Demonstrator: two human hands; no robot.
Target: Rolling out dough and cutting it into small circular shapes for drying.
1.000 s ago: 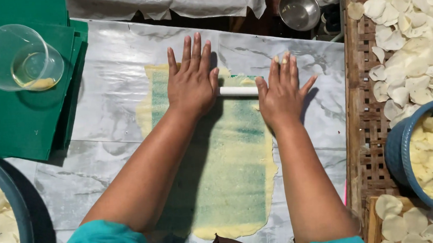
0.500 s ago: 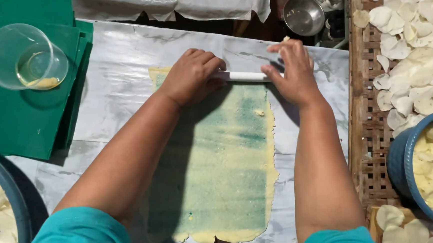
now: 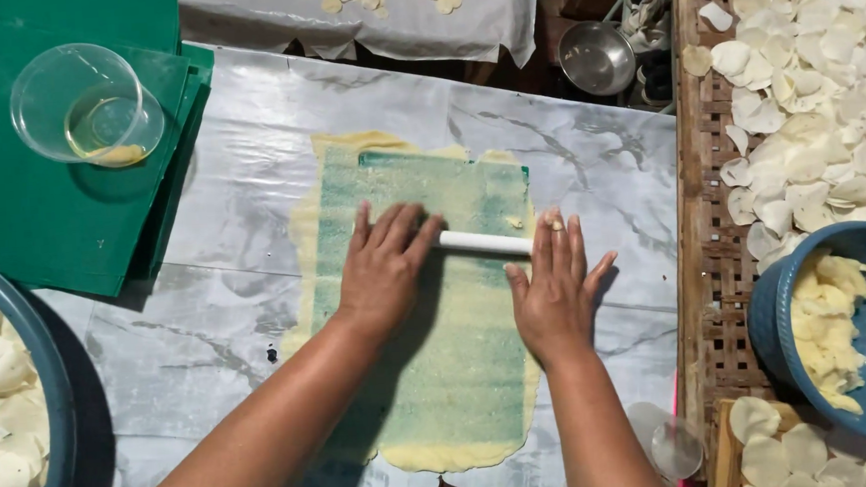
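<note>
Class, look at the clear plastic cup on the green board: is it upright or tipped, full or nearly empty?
Upright and nearly empty. The clear plastic cup shows its round rim facing up on the green board, with only a shallow yellowish pool at the bottom.

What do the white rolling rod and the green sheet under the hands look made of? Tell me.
White rolling rod: probably smooth plastic pipe, judging by its even, slightly glossy white surface. Green sheet: likely thin translucent plastic film, since the yellow dough shows through and around it. Both hands, left hand and right hand, press flat on the rod.

A rolling pin lies across the dough sheet, cup left, bowl right.
</note>
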